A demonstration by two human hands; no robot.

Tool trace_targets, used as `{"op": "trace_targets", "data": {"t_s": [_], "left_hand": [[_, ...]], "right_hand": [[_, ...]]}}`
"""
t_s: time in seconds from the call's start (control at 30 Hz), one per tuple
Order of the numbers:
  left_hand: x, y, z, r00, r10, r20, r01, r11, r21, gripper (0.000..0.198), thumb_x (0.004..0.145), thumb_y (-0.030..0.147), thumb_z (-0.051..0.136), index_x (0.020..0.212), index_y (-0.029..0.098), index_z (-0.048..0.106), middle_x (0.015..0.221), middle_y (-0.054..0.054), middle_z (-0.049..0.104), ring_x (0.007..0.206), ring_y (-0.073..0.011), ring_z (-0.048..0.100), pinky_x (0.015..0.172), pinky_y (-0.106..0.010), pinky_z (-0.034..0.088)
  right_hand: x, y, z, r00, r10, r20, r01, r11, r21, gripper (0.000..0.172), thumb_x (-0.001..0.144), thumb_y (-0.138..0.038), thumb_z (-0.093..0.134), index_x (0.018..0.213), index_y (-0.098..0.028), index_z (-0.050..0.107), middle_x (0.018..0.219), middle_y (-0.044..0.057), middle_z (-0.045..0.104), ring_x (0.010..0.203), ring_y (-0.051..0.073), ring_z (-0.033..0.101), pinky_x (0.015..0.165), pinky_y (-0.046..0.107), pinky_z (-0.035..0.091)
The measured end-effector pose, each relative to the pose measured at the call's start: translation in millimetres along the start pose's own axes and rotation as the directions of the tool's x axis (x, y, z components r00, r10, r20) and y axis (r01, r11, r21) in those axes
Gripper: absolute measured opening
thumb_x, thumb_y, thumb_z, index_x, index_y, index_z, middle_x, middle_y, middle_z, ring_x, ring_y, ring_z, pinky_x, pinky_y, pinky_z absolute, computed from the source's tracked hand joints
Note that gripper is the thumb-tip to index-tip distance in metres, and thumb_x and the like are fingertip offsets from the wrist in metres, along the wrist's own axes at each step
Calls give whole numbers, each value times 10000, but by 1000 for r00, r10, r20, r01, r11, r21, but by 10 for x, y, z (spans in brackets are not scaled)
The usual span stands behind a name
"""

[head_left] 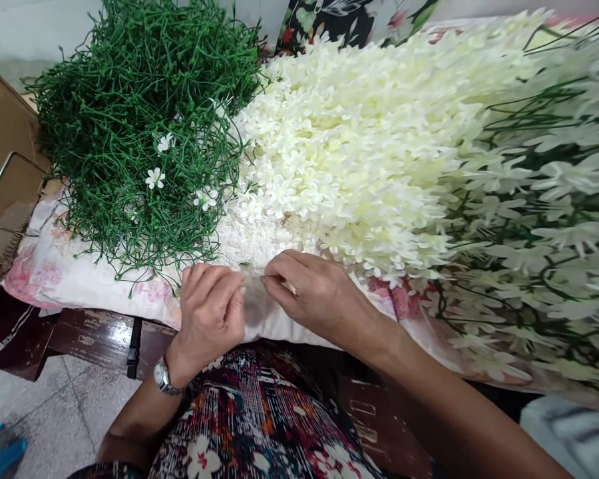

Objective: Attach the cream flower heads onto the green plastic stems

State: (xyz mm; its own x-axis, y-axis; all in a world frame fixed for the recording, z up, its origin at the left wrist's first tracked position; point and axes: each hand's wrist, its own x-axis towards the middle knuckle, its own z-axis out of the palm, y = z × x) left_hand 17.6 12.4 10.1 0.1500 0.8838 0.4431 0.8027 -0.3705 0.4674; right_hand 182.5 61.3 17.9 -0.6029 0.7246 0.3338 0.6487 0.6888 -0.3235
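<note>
My left hand [210, 307] is closed, thumb pressed against curled fingers, over the front edge of the floral cloth [104, 273]. My right hand [312, 286] is pinched close by, fingertips facing the left ones across a small gap. What either pinch holds is too small to make out. Just beyond the fingers lies a patch of thin white strands [247, 236]. Behind my left hand is a heap of green artificial stems [144, 100], with a few small white flowers [154, 178] among them. Past my right hand spreads a large pile of cream-white artificial blossoms [349, 140].
At the right, white flowers on green stems [574, 246] reach over the cloth. On the left stand a cardboard box [4, 126] and a bent metal wire frame [0, 183]. A dark floral fabric [329, 26] is at the back. Something blue [2, 452] lies on the tiled floor.
</note>
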Motion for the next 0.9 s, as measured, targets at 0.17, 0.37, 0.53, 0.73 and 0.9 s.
{"op": "trace_targets", "data": {"t_s": [0.17,0.37,0.53,0.73,0.9], "left_hand": [[91,60,95,996,-62,69,60,998,33,155,760,127,483,885,152,572,816,-54,621,783,-187,495,708,-344,348],[120,82,63,986,-153,71,164,967,-195,91,762,163,510,672,174,515,661,1,562,682,-145,480,674,-309,348],[123,95,14,988,-125,95,134,987,-94,93,753,144,506,664,173,499,649,5,547,692,-148,458,679,-315,322],[185,89,62,984,-106,142,73,973,218,118,769,164,483,655,170,514,672,-29,556,720,-181,440,687,-343,296],[265,79,58,987,-70,144,14,933,360,110,783,194,477,719,170,563,676,-50,551,720,-200,434,662,-346,280]], "right_hand": [[-33,-42,-5,997,-37,-72,48,987,155,117,781,-99,423,714,-150,504,619,18,541,589,103,507,554,226,404],[-51,-75,-8,972,-26,-235,78,973,215,94,774,-81,455,740,-151,508,635,25,568,602,96,521,561,213,436],[-93,-26,7,940,-15,-340,63,989,131,121,760,-64,474,836,-136,534,676,43,598,656,118,560,599,232,467],[-239,113,-59,943,88,-320,-41,987,152,207,763,-74,485,940,-160,550,762,51,608,708,127,581,638,247,484],[-361,189,-98,934,171,-313,-100,968,230,165,758,-64,482,854,-175,557,725,38,583,680,123,562,604,240,471]]}}
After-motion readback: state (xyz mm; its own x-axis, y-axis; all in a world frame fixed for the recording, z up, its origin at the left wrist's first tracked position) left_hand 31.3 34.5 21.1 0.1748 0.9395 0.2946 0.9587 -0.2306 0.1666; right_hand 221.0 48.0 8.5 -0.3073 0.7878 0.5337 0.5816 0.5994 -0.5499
